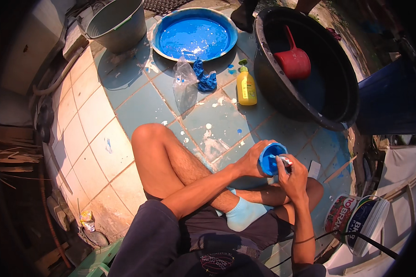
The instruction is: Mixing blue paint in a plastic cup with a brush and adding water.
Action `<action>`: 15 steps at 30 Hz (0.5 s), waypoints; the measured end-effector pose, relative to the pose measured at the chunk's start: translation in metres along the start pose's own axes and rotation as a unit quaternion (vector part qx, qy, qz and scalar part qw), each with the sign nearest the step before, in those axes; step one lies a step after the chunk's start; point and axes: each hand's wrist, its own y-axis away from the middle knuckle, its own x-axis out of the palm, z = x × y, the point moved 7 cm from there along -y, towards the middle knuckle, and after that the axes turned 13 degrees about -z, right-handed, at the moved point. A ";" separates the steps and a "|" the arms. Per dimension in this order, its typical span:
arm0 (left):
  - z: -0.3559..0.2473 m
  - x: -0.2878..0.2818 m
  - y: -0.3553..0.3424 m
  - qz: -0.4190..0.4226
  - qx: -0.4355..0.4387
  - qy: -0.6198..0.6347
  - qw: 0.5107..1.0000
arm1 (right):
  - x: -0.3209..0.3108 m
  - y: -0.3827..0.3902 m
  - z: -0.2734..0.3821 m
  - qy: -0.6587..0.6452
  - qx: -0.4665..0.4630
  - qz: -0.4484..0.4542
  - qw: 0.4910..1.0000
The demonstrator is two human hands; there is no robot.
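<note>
My left hand (252, 159) is wrapped round a small blue cup (266, 157) and tilts its mouth up toward me. Over that mouth, my right hand (293, 177) pinches a small white and red thing (286, 161), perhaps a tube; its far end reaches into the cup and its kind is unclear. What lies in the bottom of the cup is mostly hidden by the right fingers. Both hands are above my crossed legs, near a light blue sock (245, 213).
Ahead stand a yellow pump bottle (247, 87), a clear plastic bag (184, 85), a crumpled blue packet (207, 82), a wide basin of blue liquid (235, 41) and a grey bucket (118, 34). A big black tub (282, 104) holds a red dipper (295, 63). A paint pail (356, 224) lies right.
</note>
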 end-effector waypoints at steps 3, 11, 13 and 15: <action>0.000 0.006 0.000 0.006 0.000 -0.004 1.000 | -0.005 0.001 -0.003 -0.030 0.029 0.002 0.999; 0.001 0.010 0.005 -0.018 0.035 0.003 0.999 | -0.030 0.005 0.005 -0.076 -0.012 -0.005 0.997; 0.006 0.014 0.005 -0.014 0.022 0.003 1.000 | -0.035 0.004 0.019 0.008 -0.046 0.025 0.999; 0.006 0.010 0.007 -0.031 0.041 0.008 0.999 | -0.029 0.004 0.019 0.002 -0.055 0.031 0.998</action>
